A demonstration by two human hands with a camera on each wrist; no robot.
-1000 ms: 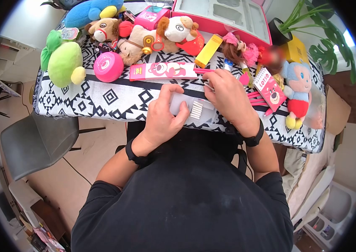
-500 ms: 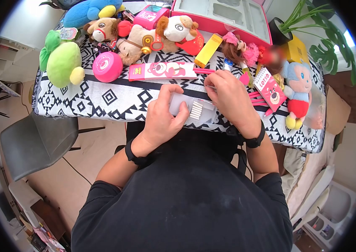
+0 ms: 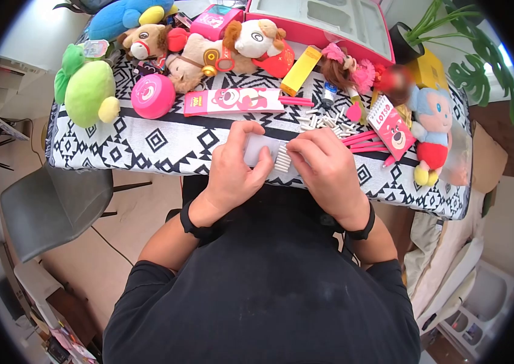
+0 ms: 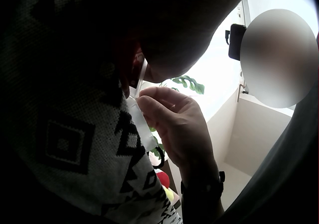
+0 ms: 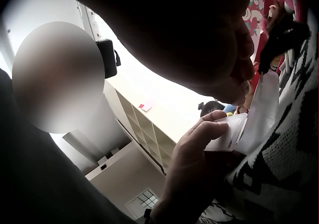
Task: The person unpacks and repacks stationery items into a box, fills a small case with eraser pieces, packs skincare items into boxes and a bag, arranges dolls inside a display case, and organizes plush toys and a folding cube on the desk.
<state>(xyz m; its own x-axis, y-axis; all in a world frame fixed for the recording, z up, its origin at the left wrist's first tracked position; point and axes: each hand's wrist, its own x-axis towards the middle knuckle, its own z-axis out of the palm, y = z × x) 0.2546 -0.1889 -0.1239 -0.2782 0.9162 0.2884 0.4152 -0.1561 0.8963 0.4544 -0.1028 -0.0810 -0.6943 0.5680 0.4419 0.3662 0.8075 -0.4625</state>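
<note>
My left hand (image 3: 237,164) grips a small clear plastic case (image 3: 257,149) by its left side, thumb along the near edge and forefinger over the far one. A neat row of small white sticks (image 3: 281,160) lies in the case's right part. My right hand (image 3: 330,170) pinches at the right end of that row; the small white stick between its fingertips is mostly hidden. Past the right knuckles lies a loose pile of white sticks (image 3: 337,125). In the right wrist view the left thumb and fingers hold the case (image 5: 227,134) by its edge.
Beyond the hands lie a pink bear-print box (image 3: 233,101), a round pink case (image 3: 153,96) and a yellow box (image 3: 301,71). Plush toys, such as a green one (image 3: 89,94), line the table's back and left. A LOTSO notepad (image 3: 392,127) and pink pencils (image 3: 366,143) lie right.
The right hand has come nearer my body, from the loose pile to the row in the case, uncovering the pile. The left hand keeps its grip in place.
</note>
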